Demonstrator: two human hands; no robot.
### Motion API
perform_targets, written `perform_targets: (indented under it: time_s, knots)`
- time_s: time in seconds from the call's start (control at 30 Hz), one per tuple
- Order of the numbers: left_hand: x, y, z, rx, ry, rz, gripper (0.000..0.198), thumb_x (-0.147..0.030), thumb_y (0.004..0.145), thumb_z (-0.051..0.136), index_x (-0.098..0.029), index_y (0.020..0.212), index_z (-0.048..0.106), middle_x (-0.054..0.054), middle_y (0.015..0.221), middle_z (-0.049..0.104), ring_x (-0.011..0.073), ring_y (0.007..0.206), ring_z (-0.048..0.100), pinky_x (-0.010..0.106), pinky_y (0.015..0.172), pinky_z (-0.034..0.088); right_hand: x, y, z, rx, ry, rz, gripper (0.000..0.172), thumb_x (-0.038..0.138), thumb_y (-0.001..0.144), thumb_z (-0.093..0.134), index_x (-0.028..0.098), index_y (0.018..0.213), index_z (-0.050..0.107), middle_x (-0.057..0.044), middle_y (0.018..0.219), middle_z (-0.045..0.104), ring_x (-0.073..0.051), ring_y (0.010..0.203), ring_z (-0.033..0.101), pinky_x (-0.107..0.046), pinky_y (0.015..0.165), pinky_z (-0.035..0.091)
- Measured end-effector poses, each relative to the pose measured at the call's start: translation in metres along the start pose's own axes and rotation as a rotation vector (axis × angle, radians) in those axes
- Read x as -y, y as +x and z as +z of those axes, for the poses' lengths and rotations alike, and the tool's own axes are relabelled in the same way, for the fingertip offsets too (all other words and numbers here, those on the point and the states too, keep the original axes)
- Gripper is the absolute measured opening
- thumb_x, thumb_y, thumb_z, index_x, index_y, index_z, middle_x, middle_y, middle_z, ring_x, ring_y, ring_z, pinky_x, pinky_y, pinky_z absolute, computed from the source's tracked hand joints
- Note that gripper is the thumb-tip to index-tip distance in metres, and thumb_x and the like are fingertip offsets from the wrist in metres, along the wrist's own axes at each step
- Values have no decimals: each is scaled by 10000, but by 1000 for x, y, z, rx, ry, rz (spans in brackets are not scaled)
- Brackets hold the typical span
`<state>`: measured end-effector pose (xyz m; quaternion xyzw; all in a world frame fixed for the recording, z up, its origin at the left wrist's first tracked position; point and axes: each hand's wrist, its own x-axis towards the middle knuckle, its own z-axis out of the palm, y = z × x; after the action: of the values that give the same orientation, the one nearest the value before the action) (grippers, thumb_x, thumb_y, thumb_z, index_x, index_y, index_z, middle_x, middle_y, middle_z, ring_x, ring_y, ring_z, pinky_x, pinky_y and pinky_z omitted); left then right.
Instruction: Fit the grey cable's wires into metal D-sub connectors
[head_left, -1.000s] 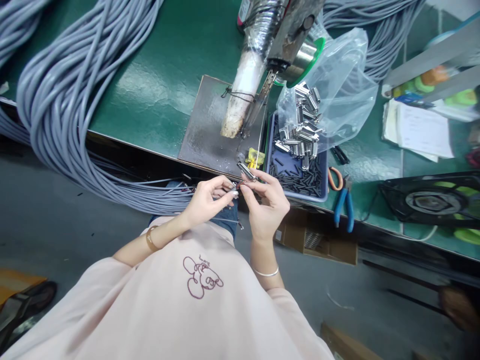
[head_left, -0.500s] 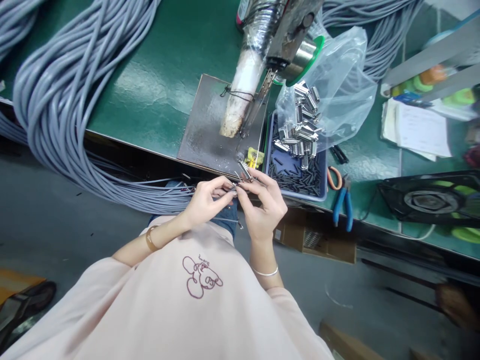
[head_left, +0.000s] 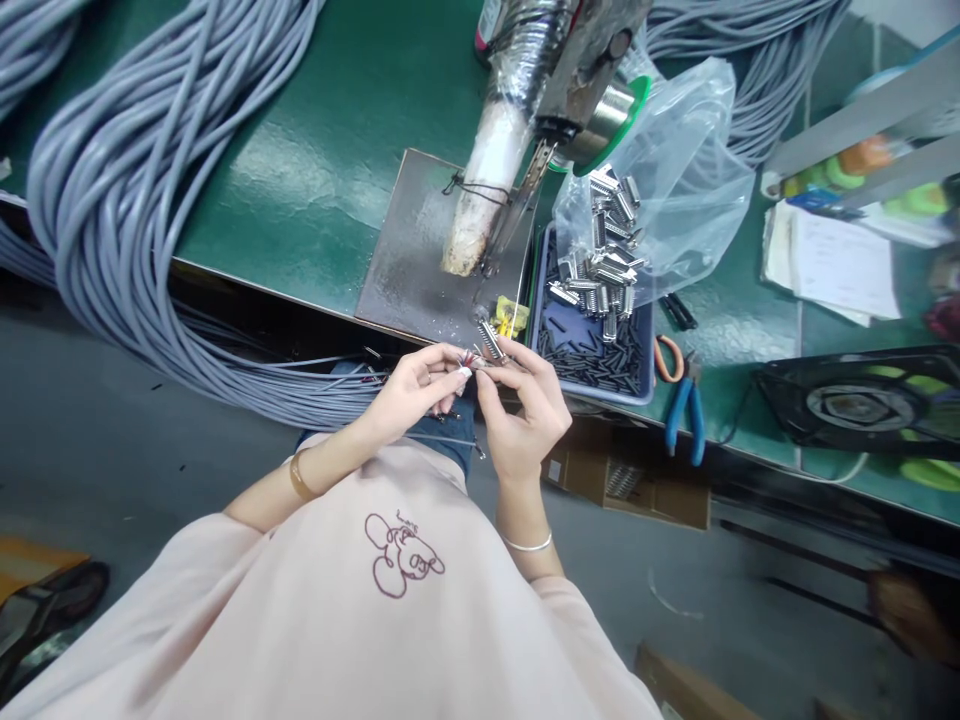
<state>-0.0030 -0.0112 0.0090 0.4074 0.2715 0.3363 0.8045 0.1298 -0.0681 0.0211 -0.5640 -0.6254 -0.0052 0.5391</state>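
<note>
Green tabletop (head_left: 292, 220) supports a tray (head_left: 649, 372) with loose connectors (head_left: 602, 298). Near the front edge, the left hand (head_left: 420, 388) pinches thin wires (head_left: 466, 360); the right hand (head_left: 526, 405) grips one connector (head_left: 490, 340) beside them. Whether any wire is attached cannot be determined.

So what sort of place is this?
Probably an electronics or cable-assembly workshop: there are bundled grey cables, a heap of metal connectors and a spool of wire.

Left hand (head_left: 411, 395) now slightly farther forward
</note>
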Motion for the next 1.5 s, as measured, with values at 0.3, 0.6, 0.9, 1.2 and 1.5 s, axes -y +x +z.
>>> perform_targets:
  time_s: [0.3, 0.6, 0.9, 1.2, 1.5]
  knots:
    - [-11, 5, 2, -139, 42, 149, 199, -207, 756, 693, -97, 781, 529, -17, 582, 559, 32, 416, 476, 129, 416, 405, -7, 1, 1, -146, 256, 208, 145, 36, 967, 545, 144, 983, 641, -55, 1161, 686, -135, 1014, 719, -305, 924, 614]
    - [-17, 13, -1, -207, 53, 165, 236, -236, 730, 702, -115, 746, 500, -26, 553, 527, 23, 375, 400, 135, 353, 318, -16, 6, 5, -73, -54, -48, 195, -4, 827, 700, 125, 880, 564, -53, 1001, 722, -119, 911, 714, -218, 796, 591]
    - [-17, 31, -2, -219, 101, 318, 205, -181, 752, 676, -128, 743, 478, -30, 567, 535, 46, 371, 469, 125, 367, 373, -17, 6, 14, 12, 93, 77, 139, 31, 886, 633, 138, 900, 546, -76, 1091, 713, -116, 1028, 706, -206, 845, 571]
    - [-18, 41, 3, -235, 96, 405, 208, -125, 754, 652, -131, 721, 447, -14, 665, 562, 23, 385, 445, 123, 355, 375, -19, 20, 13, 19, 89, 20, 167, 9, 834, 633, 134, 833, 523, -72, 1068, 721, -114, 1008, 708, -244, 902, 582]
    - [-18, 45, 1, -240, 180, 482, 203, -144, 808, 615, -145, 724, 430, -8, 691, 559, 10, 390, 396, 130, 336, 336, -24, 24, 15, 8, 67, -17, 177, 16, 820, 652, 127, 825, 514, -81, 1057, 727, -113, 968, 708, -243, 879, 581]
